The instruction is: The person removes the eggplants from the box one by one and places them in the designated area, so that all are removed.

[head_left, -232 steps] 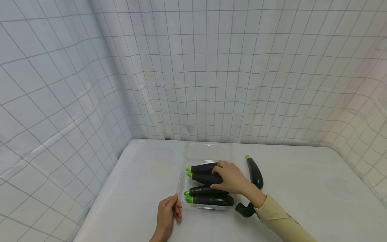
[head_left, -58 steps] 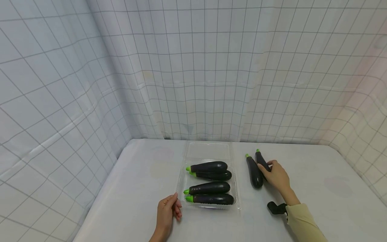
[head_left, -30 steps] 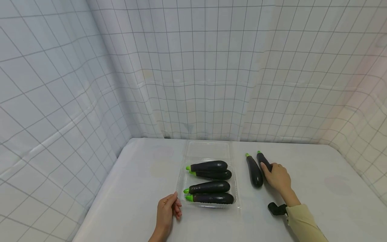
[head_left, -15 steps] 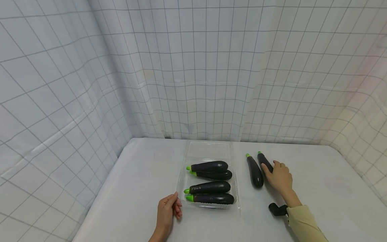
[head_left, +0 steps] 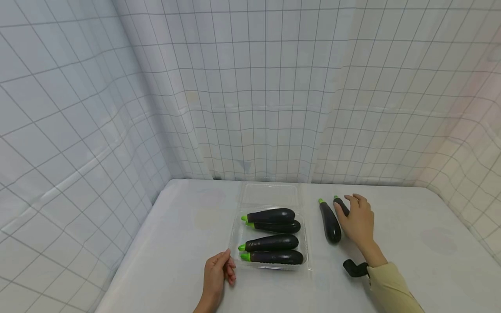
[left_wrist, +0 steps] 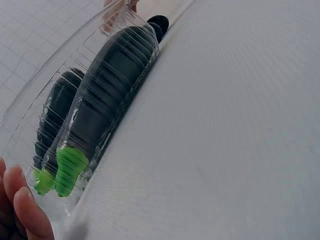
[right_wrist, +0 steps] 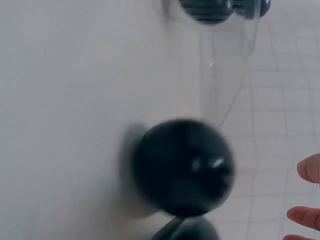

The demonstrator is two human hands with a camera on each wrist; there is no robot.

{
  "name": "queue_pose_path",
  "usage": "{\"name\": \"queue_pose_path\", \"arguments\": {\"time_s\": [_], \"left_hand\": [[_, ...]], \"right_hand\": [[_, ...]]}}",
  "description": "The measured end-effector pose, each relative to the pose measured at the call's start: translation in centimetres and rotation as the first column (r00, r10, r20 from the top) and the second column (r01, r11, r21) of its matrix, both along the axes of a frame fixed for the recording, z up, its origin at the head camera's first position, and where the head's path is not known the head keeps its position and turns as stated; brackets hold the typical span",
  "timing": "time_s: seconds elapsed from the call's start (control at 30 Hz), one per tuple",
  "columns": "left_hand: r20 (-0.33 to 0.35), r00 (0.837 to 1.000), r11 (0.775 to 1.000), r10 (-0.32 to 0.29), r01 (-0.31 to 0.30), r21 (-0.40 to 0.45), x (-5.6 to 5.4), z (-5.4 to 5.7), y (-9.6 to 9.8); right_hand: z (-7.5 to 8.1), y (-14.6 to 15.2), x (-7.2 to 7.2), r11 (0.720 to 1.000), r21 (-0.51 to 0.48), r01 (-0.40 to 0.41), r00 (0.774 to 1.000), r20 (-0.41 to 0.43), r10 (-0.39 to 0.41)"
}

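Note:
Several black eggplants with green stems [head_left: 274, 257] lie crosswise in a clear plastic clamshell box [head_left: 250, 238], its lid folded back. To its right, two more eggplants rest on the table side by side: one in full view [head_left: 329, 221], the other [head_left: 339, 201] partly hidden by my right hand [head_left: 358, 221]. That hand hovers over it with fingers spread, and in the right wrist view the fingertips [right_wrist: 304, 217] stand clear of a rounded eggplant end [right_wrist: 182, 167]. My left hand [head_left: 214, 271], loosely curled, is at the box's near left corner; its fingers [left_wrist: 30, 212] hold nothing visible.
A white-covered table [head_left: 176, 226] carries everything. White grid-patterned curtains [head_left: 250, 108] close off the back and both sides. A black device [head_left: 355, 268] sits at the right wrist. The box's clear lid [head_left: 270, 194] lies flat towards the back.
Earlier my right hand reached into the box over the eggplants; a second eggplant now lies on the right. The hand has just let go of it and lifted slightly. The left hand is unmoved.

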State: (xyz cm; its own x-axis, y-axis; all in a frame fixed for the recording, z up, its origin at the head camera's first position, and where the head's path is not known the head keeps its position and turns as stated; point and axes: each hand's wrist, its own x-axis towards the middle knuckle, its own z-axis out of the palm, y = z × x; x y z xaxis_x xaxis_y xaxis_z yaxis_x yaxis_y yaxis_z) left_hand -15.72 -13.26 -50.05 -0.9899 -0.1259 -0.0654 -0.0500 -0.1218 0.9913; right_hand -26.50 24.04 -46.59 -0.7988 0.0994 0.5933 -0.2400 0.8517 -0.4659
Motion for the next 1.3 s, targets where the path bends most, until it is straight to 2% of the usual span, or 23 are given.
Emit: {"name": "queue_pose_path", "arguments": {"time_s": [0.2, 0.33, 0.47, 0.7, 0.9, 1.0, 1.13, 1.3], "left_hand": [[0.001, 1.0, 1.0, 0.002, -0.002, -0.006, 0.0, 0.0, 0.0], [0.006, 1.0, 1.0, 0.003, -0.003, -0.006, 0.1, 0.0, 0.0], [0.01, 1.0, 1.0, 0.003, -0.003, 0.0, 0.0, 0.0, 0.0], [-0.009, 1.0, 1.0, -0.013, 0.013, -0.012, 0.0, 0.0, -0.1], [0.01, 1.0, 1.0, -0.001, 0.001, -0.012, -0.1, -0.1, 0.0], [0.014, 1.0, 1.0, 0.003, -0.003, -0.01, 0.0, -0.1, 0.0], [0.008, 1.0, 1.0, 0.003, -0.003, -0.01, 0.0, -0.1, 0.0], [0.01, 1.0, 1.0, 0.002, -0.002, -0.005, 0.1, 0.0, 0.0]], "right_hand": [[1.7, -2.1, 0.0, 0.996, 0.0, -0.092, 0.989, -0.119, 0.092], [2.9, -3.9, 0.1, 0.985, 0.059, -0.16, 0.968, -0.188, 0.168], [4.1, -5.6, 0.3, 0.966, 0.119, -0.231, 0.945, -0.209, 0.252], [6.1, -8.2, 0.9, 0.943, 0.139, -0.302, 0.941, -0.114, 0.318], [6.9, -9.7, 1.2, 0.922, 0.17, -0.348, 0.935, -0.004, 0.354], [6.8, -10.3, 1.1, 0.899, 0.195, -0.391, 0.919, 0.03, 0.393], [6.7, -11.3, 0.8, 0.856, 0.229, -0.463, 0.884, 0.055, 0.464], [7.3, -12.5, 0.6, 0.813, 0.252, -0.524, 0.851, 0.112, 0.514]]}}
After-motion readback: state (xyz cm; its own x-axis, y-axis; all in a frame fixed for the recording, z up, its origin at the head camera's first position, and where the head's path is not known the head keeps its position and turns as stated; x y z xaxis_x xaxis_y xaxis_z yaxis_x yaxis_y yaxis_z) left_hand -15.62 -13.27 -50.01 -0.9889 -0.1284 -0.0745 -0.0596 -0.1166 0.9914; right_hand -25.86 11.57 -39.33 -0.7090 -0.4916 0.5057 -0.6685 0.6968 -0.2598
